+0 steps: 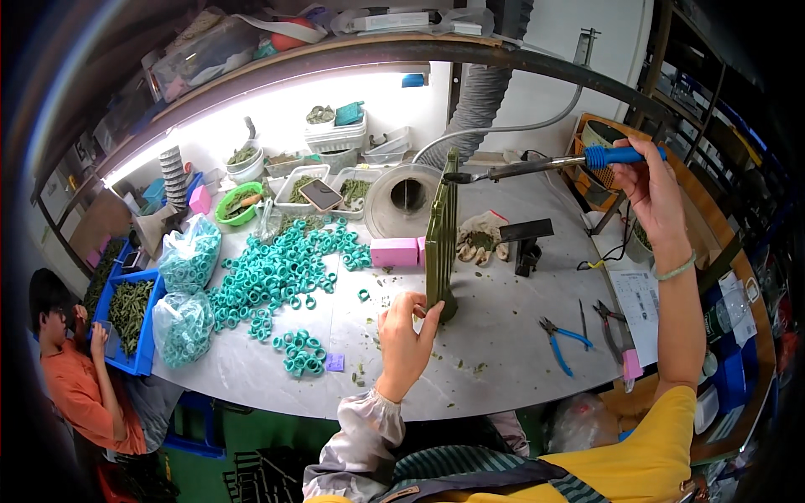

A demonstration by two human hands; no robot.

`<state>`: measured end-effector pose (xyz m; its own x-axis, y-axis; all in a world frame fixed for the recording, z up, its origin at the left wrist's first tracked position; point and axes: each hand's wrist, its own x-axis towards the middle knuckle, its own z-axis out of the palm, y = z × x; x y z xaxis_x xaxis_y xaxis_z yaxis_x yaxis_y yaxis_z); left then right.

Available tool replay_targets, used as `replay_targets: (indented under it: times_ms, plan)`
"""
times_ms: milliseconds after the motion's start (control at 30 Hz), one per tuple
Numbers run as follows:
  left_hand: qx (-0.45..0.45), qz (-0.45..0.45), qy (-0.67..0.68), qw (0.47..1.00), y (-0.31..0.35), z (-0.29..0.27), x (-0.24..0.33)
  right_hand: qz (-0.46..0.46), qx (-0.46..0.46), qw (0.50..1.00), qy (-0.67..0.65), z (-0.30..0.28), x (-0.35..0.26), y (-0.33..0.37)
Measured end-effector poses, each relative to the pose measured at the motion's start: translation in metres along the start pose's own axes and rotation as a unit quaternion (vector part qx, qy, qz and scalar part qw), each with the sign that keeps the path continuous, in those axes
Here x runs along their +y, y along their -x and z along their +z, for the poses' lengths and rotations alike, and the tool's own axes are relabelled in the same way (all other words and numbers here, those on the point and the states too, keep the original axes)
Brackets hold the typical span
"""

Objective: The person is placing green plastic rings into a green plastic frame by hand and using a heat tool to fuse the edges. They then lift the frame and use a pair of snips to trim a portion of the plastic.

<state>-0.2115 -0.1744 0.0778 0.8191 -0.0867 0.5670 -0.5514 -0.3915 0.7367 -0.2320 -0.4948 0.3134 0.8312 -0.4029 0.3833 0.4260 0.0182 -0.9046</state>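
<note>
My left hand (405, 345) pinches the lower end of an upright, dark green ribbed block (442, 239) that looks like wax. Raised at the right, my right hand (652, 197) is closed round the blue handle of a soldering iron (545, 166). The iron's dark tip lies at the block's upper edge; whether it touches cannot be told. Behind the block is a pink block (394, 252), and a round metal duct mouth (407, 196). A large heap of teal rings (272, 272) covers the table to the left, with a smaller group nearer me.
Blue-handled pliers (556, 344) and dark pliers (610, 327) lie right. A glove (482, 236) and black stand (528, 243) sit behind. Bags of rings (189, 256), a phone (320, 194) and tubs are left and back. Someone in orange (84, 386) sits far left, by a blue crate (151, 331).
</note>
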Motion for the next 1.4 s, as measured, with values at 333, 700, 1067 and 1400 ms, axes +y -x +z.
replay_targets:
  times_ms: [333,700,1067,1400]
  plan:
    - [-0.002,-0.003,0.003,1.0,-0.0003,-0.0003,-0.0001,-0.008,0.007,1.0,-0.003,0.0014,-0.0012,0.0011]
    - [0.001,-0.003,0.001,1.0,-0.0003,-0.0008,0.0017,-0.024,-0.002,1.0,-0.006,0.0059,-0.0038,0.0035]
    - [0.0,0.001,0.001,1.0,0.0004,0.0001,-0.0002,-0.028,-0.002,1.0,-0.007,0.0049,-0.0035,0.0022]
    - [0.001,0.001,0.009,1.0,-0.002,0.0007,-0.0019,-0.018,-0.004,1.0,-0.006,0.0058,-0.0026,0.0009]
